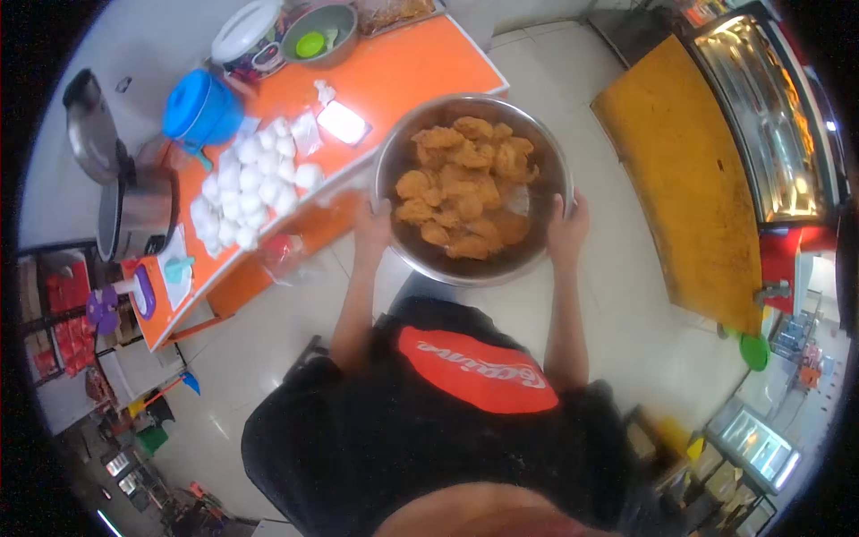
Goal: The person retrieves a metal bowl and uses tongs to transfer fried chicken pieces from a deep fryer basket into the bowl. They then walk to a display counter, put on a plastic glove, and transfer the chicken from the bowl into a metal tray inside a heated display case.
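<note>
A large round stainless steel bowl (463, 276) is held in front of my body, off the floor. My left hand (371, 225) grips its left rim, and my right hand (567, 221) grips the right rim with the thumb over the edge. Inside lie several pieces of golden-brown fried food (470, 184), which look like battered fried chicken. A pale piece of something, perhaps paper, shows at the right inside the bowl. The fingers under the rim are hidden.
At left stands an orange table (416, 64) bearing many white wrapped balls (251, 181), a bright phone-like device (343, 123), a blue lidded bucket (201, 107), a grey basin (321, 33) and a steel pot (137, 211). To the right are a wooden counter (684, 181) and a lit display case (765, 121).
</note>
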{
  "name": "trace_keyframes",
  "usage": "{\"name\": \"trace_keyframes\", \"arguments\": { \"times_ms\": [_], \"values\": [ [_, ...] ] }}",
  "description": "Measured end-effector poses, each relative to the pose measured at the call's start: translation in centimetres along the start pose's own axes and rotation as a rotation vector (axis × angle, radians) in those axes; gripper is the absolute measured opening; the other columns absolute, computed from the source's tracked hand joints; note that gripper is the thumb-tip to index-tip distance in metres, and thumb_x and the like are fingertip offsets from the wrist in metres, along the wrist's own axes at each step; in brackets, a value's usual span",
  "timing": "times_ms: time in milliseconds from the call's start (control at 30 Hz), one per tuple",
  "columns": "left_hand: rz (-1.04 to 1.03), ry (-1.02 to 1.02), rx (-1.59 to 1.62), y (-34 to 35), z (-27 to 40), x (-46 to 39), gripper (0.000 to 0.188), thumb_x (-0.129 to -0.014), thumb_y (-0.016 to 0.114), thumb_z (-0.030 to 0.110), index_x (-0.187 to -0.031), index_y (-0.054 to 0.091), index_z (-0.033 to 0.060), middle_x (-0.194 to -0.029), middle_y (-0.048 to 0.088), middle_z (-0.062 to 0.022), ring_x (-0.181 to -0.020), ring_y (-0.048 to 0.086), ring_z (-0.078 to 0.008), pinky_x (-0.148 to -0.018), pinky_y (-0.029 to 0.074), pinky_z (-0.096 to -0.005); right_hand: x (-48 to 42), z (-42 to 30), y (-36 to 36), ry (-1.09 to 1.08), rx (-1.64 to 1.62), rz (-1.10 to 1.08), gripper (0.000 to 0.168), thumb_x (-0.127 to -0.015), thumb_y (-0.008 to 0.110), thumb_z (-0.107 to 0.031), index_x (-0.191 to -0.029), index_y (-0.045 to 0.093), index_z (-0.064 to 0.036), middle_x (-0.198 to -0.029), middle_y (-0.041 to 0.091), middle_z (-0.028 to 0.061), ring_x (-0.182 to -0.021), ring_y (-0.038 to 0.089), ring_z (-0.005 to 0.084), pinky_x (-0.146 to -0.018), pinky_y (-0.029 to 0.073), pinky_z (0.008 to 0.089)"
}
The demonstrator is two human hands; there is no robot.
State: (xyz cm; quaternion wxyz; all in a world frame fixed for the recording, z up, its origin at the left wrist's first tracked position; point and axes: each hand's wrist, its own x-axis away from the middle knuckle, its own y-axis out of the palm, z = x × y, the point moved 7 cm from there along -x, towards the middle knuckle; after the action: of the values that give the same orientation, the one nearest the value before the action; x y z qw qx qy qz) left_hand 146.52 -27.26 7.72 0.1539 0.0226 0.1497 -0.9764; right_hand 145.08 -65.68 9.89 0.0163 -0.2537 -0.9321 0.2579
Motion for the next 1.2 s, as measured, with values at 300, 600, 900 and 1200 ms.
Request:
{"name": "trace_keyframes", "arguments": {
  "times_ms": [300,600,900,1200],
  "values": [
    [0.154,-0.186,-0.371,4.2,-3.1,-14.2,0.028,-0.094,0.054,0.018,-0.111,0.054,-0.0035,-0.1,0.06,-0.0143,-0.092,0.056,-0.0213,-0.081,0.046,-0.0344,-18.2,-0.1,11.6,-0.02,-0.023,-0.257,0.038,-0.094,0.054,-0.021,-0.126,0.048,-0.001,-0.093,0.067,0.0184,-0.09,0.065,0.0302,-0.078,0.05,0.0405],
    [0.19,-0.066,-0.595,12.5,2.1,-18.6,0.036,-0.097,0.048,0.022,-0.123,0.05,-0.003,-0.105,0.06,-0.018,-0.095,0.056,-0.0266,-0.082,0.048,-0.0378,-21.8,8.6,0.3,0.055,0.037,-0.645,0.043,-0.095,0.047,-0.039,-0.115,0.058,-0.002,-0.107,0.062,0.0223,-0.101,0.059,0.0396,-0.09,0.046,0.0465],
    [0.524,0.254,-0.776,35.8,26.8,0.4,0.037,-0.099,0.045,0.023,-0.124,0.051,-0.0031,-0.1,0.062,-0.0218,-0.088,0.059,-0.0336,-0.077,0.048,-0.0403,-13.8,44.1,-37.4,0.256,0.33,-0.697,0.042,-0.087,0.052,-0.037,-0.066,0.065,-0.004,-0.054,0.06,0.0095,-0.043,0.056,0.0225,-0.046,0.046,0.0393],
    [-0.011,0.732,-0.464,70.9,37.3,4.5,0.035,-0.1,0.042,0.023,-0.106,0.062,-0.0063,-0.101,0.064,-0.0245,-0.09,0.061,-0.0358,-0.082,0.048,-0.0433,-15.6,36.0,-79.0,0.628,0.247,0.35,0.041,-0.092,0.051,-0.036,-0.108,0.062,0.0,-0.095,0.067,0.0214,-0.091,0.064,0.0389,-0.083,0.05,0.0433]
  ]
}}
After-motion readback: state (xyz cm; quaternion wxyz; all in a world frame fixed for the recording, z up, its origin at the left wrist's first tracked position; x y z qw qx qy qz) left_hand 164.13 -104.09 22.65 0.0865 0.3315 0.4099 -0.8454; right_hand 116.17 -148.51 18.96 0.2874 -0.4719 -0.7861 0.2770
